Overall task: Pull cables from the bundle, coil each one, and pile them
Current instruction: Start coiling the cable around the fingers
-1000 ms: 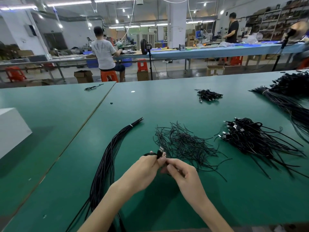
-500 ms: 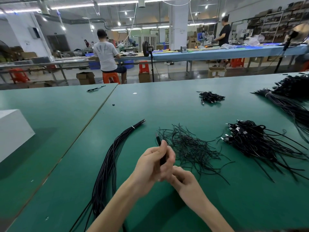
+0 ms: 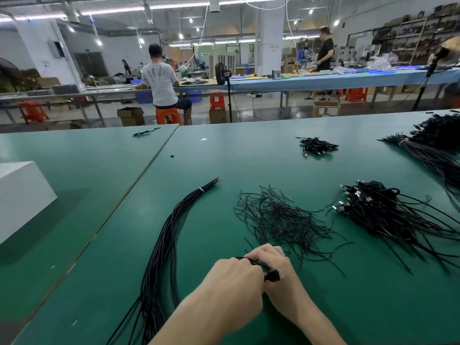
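Cable (image 3: 272, 275), black, sits between our two hands at the near edge of the green table (image 3: 224, 158), at 6 o'clock in the view. Our left hand (image 3: 234, 285) has its fingers curled round it. Our right hand (image 3: 286, 287) curls over it from the far side, fingers (image 3: 266, 252) bent onto a dark loop. A plug end pokes out between the two hands. We cannot tell how many turns the loop has; the hands cover it.

Bundle (image 3: 164, 245) of long black cables lies at 9 o'clock from the hands. It runs from the near table edge up toward 12 o'clock and is bound by a pale tie (image 3: 201, 190) near its far tip.

Loose heap of thin black strands (image 3: 278, 220) lies at 12 to 1 o'clock, just beyond the right hand.

Pile of finished cables (image 3: 388, 215) lies at 2 o'clock, plugs at its left end, tails fanned out to the right.

White box (image 3: 20, 195) stands at 9 o'clock on the neighbouring table, well apart.

Farther out we note a small cable pile (image 3: 316, 145) at 1 o'clock, a second large bundle (image 3: 435, 150) at 2 o'clock by the right edge, and a single cable (image 3: 145, 132) at 11 o'clock.

Beyond the table, a seated person (image 3: 161, 80) is at 11 o'clock and a standing person (image 3: 324, 48) at 1 o'clock.
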A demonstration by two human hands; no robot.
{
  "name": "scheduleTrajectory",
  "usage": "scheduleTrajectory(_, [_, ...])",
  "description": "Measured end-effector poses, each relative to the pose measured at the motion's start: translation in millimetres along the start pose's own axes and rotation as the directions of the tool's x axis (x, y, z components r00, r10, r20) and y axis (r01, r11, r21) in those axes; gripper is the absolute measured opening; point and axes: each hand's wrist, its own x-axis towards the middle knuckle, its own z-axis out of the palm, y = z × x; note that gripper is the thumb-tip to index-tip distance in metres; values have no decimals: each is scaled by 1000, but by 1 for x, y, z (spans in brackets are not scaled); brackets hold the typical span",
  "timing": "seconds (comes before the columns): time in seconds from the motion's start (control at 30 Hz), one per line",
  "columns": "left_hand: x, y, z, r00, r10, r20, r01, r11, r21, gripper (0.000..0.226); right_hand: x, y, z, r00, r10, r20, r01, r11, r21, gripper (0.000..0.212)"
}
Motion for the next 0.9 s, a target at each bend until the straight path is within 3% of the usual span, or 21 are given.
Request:
scheduleTrajectory(0.07, [2, 2, 5, 998, -55, 32, 54, 998, 39, 19, -1, 0, 1, 999, 4, -37, -5, 1000, -26, 30])
scheduleTrajectory(0.2, [5, 0, 13, 994, -103, 49, 99, 992, 80, 19, 0, 1, 1, 983, 1, -183, 27, 989, 147, 42])
scheduleTrajectory(0.37, [14, -8, 18, 980, -149, -129, 146, 989, -32, 31, 0, 7, -6, 982, 69, -177, 2, 927, 375, 53])
scheduleTrajectory(0.5, [27, -21, 32, 946, -182, -269, 142, 977, -162, 64, 0, 7, -7, 967, 127, -220, 16, 834, 552, 25])
scheduleTrajectory(0.6, [36, -21, 37, 920, -178, -350, 82, 959, -271, 80, 2, 9, -4, 960, 154, -235, -8, 851, 525, 17])
scheduleTrajectory(0.77, [53, -13, 47, 862, -188, -471, 8, 933, -359, 73, 2, 10, -5, 962, 157, -223, -26, 866, 500, 24])
scheduleTrajectory(0.9, [58, -15, 47, 891, -221, -396, 17, 889, -457, 53, -1, 7, -9, 966, 133, -222, 13, 832, 555, 43])
